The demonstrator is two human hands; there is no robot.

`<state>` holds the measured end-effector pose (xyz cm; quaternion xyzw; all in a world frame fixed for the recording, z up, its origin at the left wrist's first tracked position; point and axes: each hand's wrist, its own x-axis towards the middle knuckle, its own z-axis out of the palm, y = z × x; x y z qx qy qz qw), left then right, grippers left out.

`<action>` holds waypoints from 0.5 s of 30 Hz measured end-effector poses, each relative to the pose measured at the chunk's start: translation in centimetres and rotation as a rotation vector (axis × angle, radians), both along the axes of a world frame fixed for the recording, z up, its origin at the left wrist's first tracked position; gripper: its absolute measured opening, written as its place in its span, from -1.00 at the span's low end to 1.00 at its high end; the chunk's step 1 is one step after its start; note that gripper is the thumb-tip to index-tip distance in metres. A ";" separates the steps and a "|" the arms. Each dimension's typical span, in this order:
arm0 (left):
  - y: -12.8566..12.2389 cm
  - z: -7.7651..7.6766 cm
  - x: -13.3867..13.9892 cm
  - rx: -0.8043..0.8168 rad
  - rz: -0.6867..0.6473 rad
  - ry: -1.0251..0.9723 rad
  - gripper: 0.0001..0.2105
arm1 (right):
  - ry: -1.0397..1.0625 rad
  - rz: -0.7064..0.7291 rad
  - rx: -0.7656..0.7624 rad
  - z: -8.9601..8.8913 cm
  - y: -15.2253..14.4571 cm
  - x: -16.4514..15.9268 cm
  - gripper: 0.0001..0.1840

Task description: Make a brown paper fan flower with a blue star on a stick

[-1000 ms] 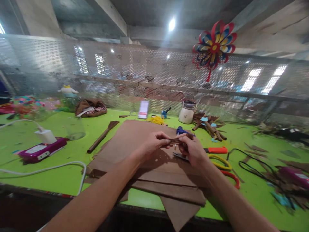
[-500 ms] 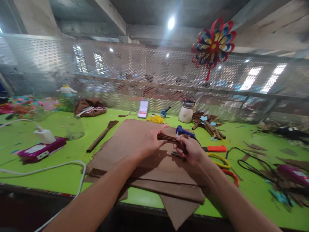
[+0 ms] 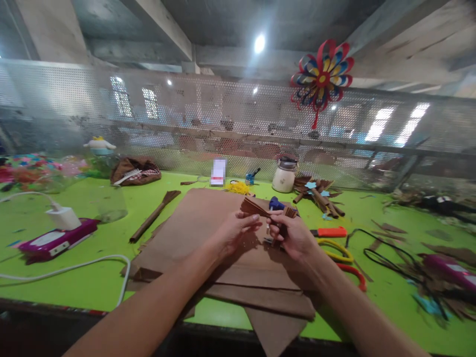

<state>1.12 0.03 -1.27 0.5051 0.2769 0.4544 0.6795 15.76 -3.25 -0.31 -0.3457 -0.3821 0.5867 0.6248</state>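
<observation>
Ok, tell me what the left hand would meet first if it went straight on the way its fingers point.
Most likely the pleated brown paper, just by the left hand, then the right hand, which pinches that paper. Depth is hard to judge from this one view.

One head-worn camera, close behind and above the near edge of the worktop [image 3: 223, 312], faces forward and down, seeing past the far edge up to the ceiling [image 3: 230, 22].

No word, number or brand can be read here. The upright, rectangular white screen [image 3: 218, 171] is blurred into small squares, and the marks on the rounded cream-coloured jar with dark lid [image 3: 283, 180] are too small to read.
</observation>
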 end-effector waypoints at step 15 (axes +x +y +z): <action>-0.2 0.6 0.3 0.077 0.205 0.146 -0.86 | -0.496 -0.161 0.057 -0.5 -1.0 -2.0 -0.85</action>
